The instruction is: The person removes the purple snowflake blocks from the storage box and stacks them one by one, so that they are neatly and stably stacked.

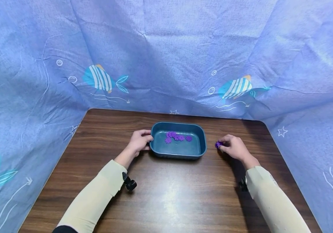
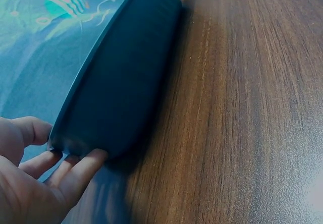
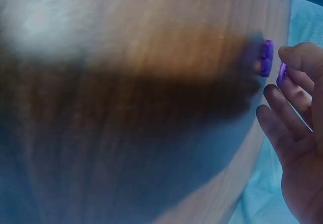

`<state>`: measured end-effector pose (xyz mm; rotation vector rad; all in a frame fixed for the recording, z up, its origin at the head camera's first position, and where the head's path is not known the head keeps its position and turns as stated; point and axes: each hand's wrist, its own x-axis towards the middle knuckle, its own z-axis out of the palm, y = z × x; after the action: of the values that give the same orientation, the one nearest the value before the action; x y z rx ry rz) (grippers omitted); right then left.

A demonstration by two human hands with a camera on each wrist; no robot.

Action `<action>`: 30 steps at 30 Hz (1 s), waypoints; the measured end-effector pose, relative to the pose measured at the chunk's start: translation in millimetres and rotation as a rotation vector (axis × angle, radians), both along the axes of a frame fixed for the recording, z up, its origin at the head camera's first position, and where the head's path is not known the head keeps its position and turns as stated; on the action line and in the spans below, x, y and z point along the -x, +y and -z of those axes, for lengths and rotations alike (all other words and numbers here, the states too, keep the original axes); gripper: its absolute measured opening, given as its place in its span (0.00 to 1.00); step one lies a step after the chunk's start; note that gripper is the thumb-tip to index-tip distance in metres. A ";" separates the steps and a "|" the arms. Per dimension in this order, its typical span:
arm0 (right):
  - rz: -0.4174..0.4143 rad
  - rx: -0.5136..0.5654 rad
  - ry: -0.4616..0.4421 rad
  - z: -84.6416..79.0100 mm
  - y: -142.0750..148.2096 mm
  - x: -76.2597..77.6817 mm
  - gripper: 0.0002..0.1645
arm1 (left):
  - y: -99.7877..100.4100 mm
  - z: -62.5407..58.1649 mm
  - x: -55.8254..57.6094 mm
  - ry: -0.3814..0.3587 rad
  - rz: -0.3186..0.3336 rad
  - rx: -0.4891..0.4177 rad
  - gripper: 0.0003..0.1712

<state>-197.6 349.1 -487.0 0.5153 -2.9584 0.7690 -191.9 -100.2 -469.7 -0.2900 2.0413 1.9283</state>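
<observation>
A dark teal plastic tub stands on the wooden table, with several purple flower-shaped discs lying on its floor. My left hand grips the tub's left end; in the left wrist view its fingers lie against the outer wall near the rim. To the right of the tub, my right hand is low over the table. It pinches one purple flower-shaped disc between thumb and finger. Just beyond its fingertips, more purple shows as a thicker piece, perhaps stacked discs.
The brown wooden table has rounded far corners. A blue cloth with fish prints hangs behind it and along both sides. Small black devices are strapped at both wrists.
</observation>
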 end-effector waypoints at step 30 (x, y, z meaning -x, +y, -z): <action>0.019 -0.154 -0.026 3.1 -3.0 -2.7 0.18 | 0.3 2.3 0.7 -0.006 -0.012 -0.023 0.28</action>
<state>-194.9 346.1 -490.1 0.4873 -3.0579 0.5531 -192.6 -99.9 -471.9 -0.3022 2.0163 1.9546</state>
